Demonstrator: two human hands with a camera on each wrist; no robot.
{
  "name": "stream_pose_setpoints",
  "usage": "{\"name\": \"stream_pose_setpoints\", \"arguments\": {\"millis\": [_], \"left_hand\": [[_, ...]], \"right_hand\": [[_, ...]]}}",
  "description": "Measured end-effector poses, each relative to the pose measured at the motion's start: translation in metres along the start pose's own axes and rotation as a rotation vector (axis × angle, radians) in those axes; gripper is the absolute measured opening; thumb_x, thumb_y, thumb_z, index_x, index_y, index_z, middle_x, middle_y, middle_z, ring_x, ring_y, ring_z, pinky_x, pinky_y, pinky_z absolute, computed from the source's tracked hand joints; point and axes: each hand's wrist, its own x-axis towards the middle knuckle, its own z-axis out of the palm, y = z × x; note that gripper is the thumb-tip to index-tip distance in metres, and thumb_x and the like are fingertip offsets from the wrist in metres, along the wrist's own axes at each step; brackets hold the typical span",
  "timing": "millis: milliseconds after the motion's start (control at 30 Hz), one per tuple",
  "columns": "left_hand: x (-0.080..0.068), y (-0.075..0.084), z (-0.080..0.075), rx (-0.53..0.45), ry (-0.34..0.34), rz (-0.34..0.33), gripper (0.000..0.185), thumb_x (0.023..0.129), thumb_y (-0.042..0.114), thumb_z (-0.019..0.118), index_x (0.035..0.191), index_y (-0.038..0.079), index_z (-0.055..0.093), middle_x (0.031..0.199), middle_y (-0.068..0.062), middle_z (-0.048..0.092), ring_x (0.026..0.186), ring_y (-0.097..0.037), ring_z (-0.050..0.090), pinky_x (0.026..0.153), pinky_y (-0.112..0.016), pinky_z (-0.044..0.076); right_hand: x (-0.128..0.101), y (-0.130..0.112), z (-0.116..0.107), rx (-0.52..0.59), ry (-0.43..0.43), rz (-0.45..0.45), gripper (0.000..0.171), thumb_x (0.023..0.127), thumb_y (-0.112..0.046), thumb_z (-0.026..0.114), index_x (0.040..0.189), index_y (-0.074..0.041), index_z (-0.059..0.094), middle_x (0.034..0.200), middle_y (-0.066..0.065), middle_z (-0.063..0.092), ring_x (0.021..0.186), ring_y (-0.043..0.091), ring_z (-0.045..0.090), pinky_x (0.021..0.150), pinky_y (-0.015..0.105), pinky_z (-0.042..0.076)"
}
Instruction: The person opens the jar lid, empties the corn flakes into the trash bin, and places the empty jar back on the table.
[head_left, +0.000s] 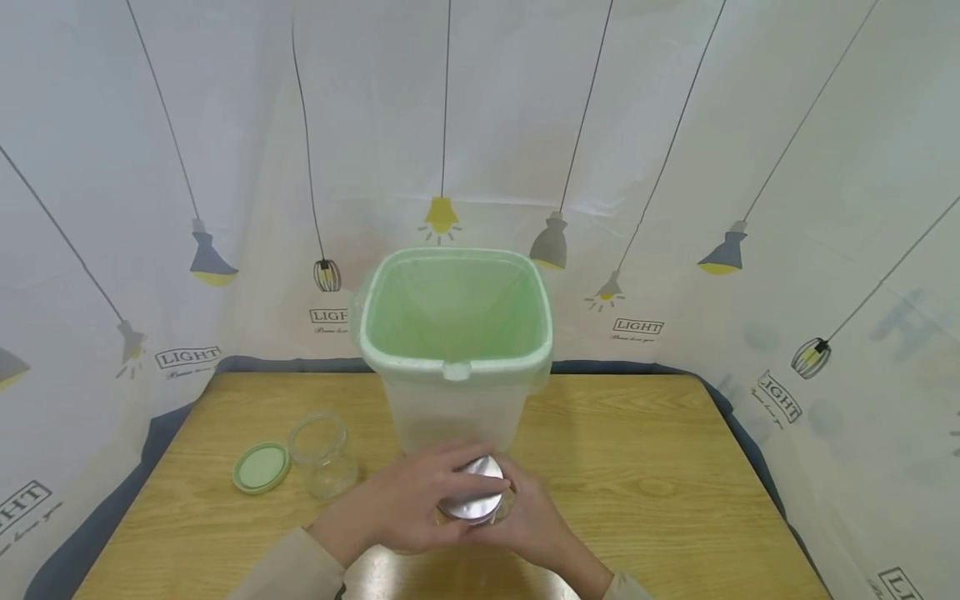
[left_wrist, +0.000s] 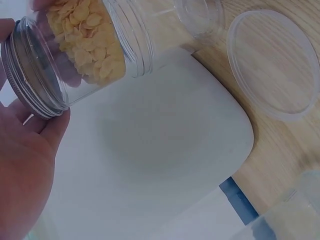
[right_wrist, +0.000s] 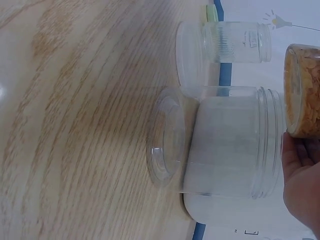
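Both hands hold a clear jar of yellow flakes (left_wrist: pixel 90 47) above the table. Its silver screw lid (head_left: pixel 480 492) faces up in the head view. My left hand (head_left: pixel 412 500) has its fingers and thumb curled round that lid. Lower down, my right hand (right_wrist: pixel 305 185) grips the jar's body. Directly below stands a second clear jar (right_wrist: pixel 225 145), its threaded mouth uncovered. A round translucent lid (left_wrist: pixel 275 65) lies on the table beside it. The jar's far side is hidden by my hands in the head view.
Behind the hands stands a tall white bin (head_left: pixel 459 412) with a pale green rim. To the left are a lidless glass jar (head_left: pixel 326 462) and a green round lid (head_left: pixel 261 467) on the wooden table (head_left: pixel 637 483). A lamp-patterned curtain (head_left: pixel 375 125) surrounds the table.
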Motion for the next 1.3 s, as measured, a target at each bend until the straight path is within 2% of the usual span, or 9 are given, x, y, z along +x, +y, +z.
{"name": "stream_pose_setpoints", "arguments": {"millis": [133, 300, 433, 600, 700, 833, 967, 1067, 1300], "left_hand": [[0.0009, -0.0003, 0.0023, 0.02, 0.033, -0.014, 0.054, 0.085, 0.052, 0.066, 0.136, 0.042, 0.053, 0.145, 0.0, 0.048, 0.129, -0.02, 0.05, 0.102, -0.042, 0.05], [0.0011, 0.0021, 0.0028, 0.04, 0.027, -0.095, 0.061, 0.083, 0.068, 0.059, 0.139, 0.046, 0.048, 0.139, 0.0, 0.051, 0.124, -0.017, 0.049, 0.1, -0.039, 0.05], [0.0024, 0.0023, 0.0032, 0.055, 0.023, -0.135, 0.065, 0.08, 0.073, 0.058, 0.139, 0.047, 0.048, 0.134, 0.0, 0.053, 0.12, -0.014, 0.049, 0.098, -0.037, 0.049], [0.0043, 0.0021, 0.0035, 0.07, 0.026, -0.168, 0.071, 0.075, 0.077, 0.057, 0.139, 0.048, 0.047, 0.13, 0.001, 0.054, 0.117, -0.014, 0.05, 0.097, -0.036, 0.049], [0.003, 0.0017, 0.0024, 0.074, 0.022, -0.153, 0.077, 0.073, 0.079, 0.058, 0.142, 0.048, 0.042, 0.143, -0.003, 0.048, 0.13, -0.021, 0.047, 0.105, -0.043, 0.047], [-0.0008, 0.0, -0.0009, 0.049, 0.009, -0.083, 0.074, 0.078, 0.072, 0.061, 0.144, 0.045, 0.041, 0.16, -0.006, 0.03, 0.145, -0.029, 0.032, 0.111, -0.053, 0.041], [-0.0016, -0.0014, -0.0031, -0.012, 0.011, -0.021, 0.057, 0.083, 0.054, 0.068, 0.137, 0.04, 0.054, 0.155, -0.002, 0.038, 0.14, -0.025, 0.042, 0.107, -0.047, 0.047], [-0.0005, -0.0021, -0.0027, -0.03, 0.027, 0.007, 0.052, 0.081, 0.044, 0.073, 0.13, 0.037, 0.06, 0.146, -0.002, 0.049, 0.13, -0.02, 0.052, 0.103, -0.041, 0.051], [0.0002, 0.0, -0.0019, -0.013, 0.028, -0.074, 0.057, 0.077, 0.057, 0.073, 0.13, 0.04, 0.06, 0.138, 0.0, 0.053, 0.122, -0.017, 0.054, 0.1, -0.038, 0.051]], "right_hand": [[-0.001, 0.001, -0.0005, -0.032, 0.005, 0.005, 0.08, 0.07, -0.036, 0.087, 0.139, -0.034, 0.047, 0.132, -0.011, 0.06, 0.119, 0.012, 0.058, 0.102, 0.031, 0.049], [-0.0006, 0.0032, -0.0002, -0.069, 0.022, -0.028, 0.078, 0.071, -0.038, 0.086, 0.139, -0.033, 0.047, 0.132, -0.01, 0.06, 0.119, 0.012, 0.059, 0.102, 0.032, 0.05], [0.0001, 0.0036, 0.0002, -0.075, 0.028, -0.039, 0.077, 0.071, -0.037, 0.087, 0.138, -0.032, 0.048, 0.132, -0.01, 0.059, 0.118, 0.011, 0.059, 0.102, 0.032, 0.049], [-0.0007, 0.0037, 0.0001, -0.074, 0.027, 0.004, 0.076, 0.07, -0.038, 0.087, 0.135, -0.034, 0.048, 0.131, -0.012, 0.059, 0.117, 0.011, 0.059, 0.103, 0.032, 0.048], [-0.0014, 0.0041, -0.0008, -0.073, 0.008, 0.021, 0.077, 0.07, -0.038, 0.087, 0.135, -0.035, 0.047, 0.133, -0.013, 0.058, 0.121, 0.012, 0.057, 0.105, 0.035, 0.046], [-0.0011, 0.0042, -0.0018, -0.05, -0.015, 0.014, 0.08, 0.07, -0.036, 0.087, 0.138, -0.034, 0.046, 0.136, -0.012, 0.056, 0.123, 0.014, 0.056, 0.105, 0.038, 0.046], [-0.0009, 0.0039, -0.001, -0.029, -0.017, 0.004, 0.085, 0.069, -0.037, 0.088, 0.141, -0.034, 0.044, 0.135, -0.011, 0.057, 0.121, 0.013, 0.057, 0.102, 0.033, 0.048], [-0.0014, 0.0037, -0.0006, -0.034, -0.013, 0.0, 0.089, 0.068, -0.038, 0.088, 0.143, -0.034, 0.042, 0.135, -0.011, 0.057, 0.12, 0.012, 0.057, 0.1, 0.031, 0.049], [-0.0019, 0.0049, 0.0001, -0.049, -0.011, -0.016, 0.086, 0.069, -0.037, 0.087, 0.143, -0.034, 0.043, 0.135, -0.012, 0.057, 0.118, 0.013, 0.058, 0.098, 0.032, 0.05]]}}
